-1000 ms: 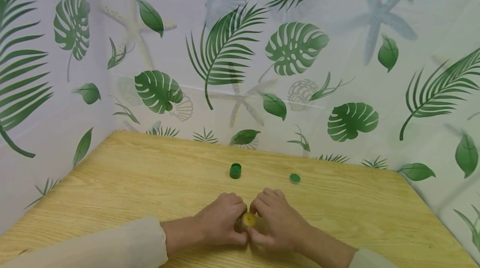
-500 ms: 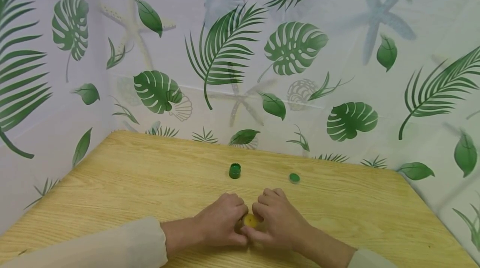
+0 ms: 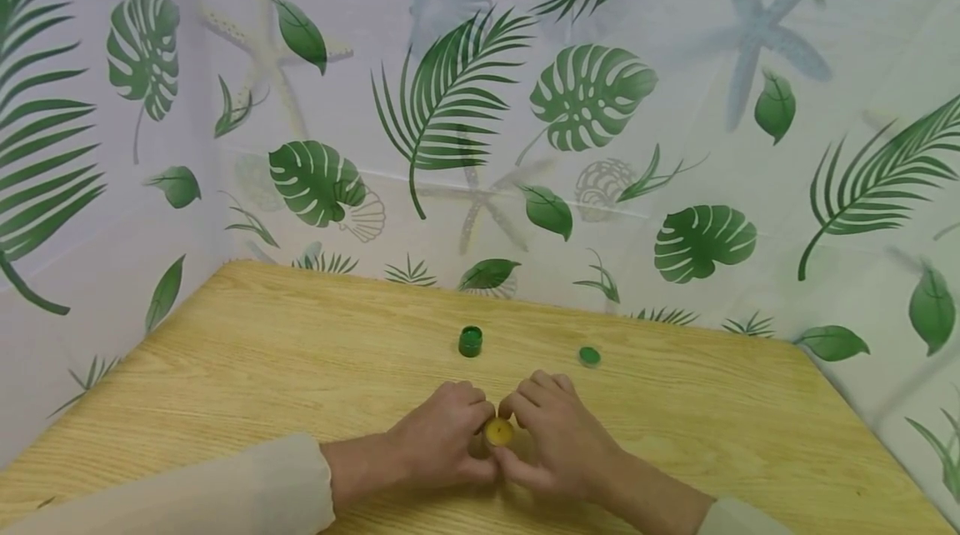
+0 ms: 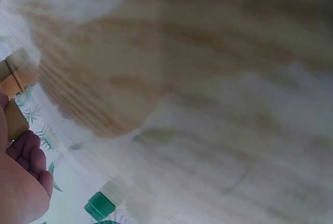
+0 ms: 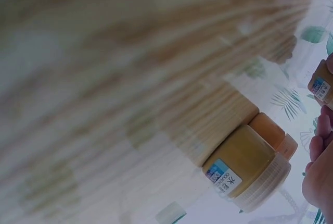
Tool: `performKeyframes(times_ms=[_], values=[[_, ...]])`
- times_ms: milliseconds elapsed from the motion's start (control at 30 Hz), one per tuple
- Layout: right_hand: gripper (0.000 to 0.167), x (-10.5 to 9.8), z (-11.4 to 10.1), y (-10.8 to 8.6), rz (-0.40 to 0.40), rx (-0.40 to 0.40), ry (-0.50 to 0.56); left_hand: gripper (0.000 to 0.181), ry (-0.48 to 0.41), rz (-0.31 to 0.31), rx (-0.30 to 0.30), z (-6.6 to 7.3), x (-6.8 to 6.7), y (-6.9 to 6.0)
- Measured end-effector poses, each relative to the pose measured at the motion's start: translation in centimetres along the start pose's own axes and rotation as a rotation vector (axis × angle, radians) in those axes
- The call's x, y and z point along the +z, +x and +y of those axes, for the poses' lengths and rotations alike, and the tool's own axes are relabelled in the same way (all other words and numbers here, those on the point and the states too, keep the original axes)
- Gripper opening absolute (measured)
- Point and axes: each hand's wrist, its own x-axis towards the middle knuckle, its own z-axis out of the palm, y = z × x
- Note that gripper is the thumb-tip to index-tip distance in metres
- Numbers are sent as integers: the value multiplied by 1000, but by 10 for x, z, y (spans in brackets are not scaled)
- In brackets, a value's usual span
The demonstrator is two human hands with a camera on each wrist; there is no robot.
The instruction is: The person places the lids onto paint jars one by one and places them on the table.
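Note:
A small paint jar with a round yellow top (image 3: 498, 432) stands between my two hands near the front middle of the table, in the head view. My left hand (image 3: 442, 439) grips its left side, thumb in front and fingers behind. On the other side my right hand (image 3: 562, 435) pinches its top edge between thumb and curled fingertips. In the right wrist view the held jar (image 5: 320, 84) shows a label at the right edge, beside part of my hand (image 5: 320, 166). The left wrist view catches my left hand (image 4: 23, 177) and an ochre jar side (image 4: 15, 121).
An uncovered green paint jar (image 3: 470, 341) stands beyond my hands, its green lid (image 3: 589, 357) to the right. In the right wrist view are a labelled ochre jar (image 5: 242, 164) and an orange jar (image 5: 270, 133). A leaf-patterned sheet (image 3: 480, 102) backs the wooden table (image 3: 262, 352).
My right hand's fingers and thumb closed in over the yellow top, then spread again around its edge. The jar shifted very slightly. My left hand stayed almost still; the green jar and lid did not move.

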Motion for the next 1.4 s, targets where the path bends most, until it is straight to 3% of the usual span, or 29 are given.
performKeyframes(times_ms=[367, 533, 833, 1133, 1400], values=[[23, 1, -1, 1, 36, -10, -15, 26, 22, 39, 37, -1, 0, 0], [25, 1, -2, 1, 28, -1, -9, 28, 34, 23, 53, -1, 1, 0], [46, 2, -2, 0, -5, 19, -29, 35, 90, -8, 74, -1, 1, -1], [25, -2, -3, 0, 35, 21, -16, 28, 50, 96, 41, -3, 2, 0], [26, 0, -3, 0, 23, -19, -14, 27, 34, 88, 32, -3, 3, -1]])
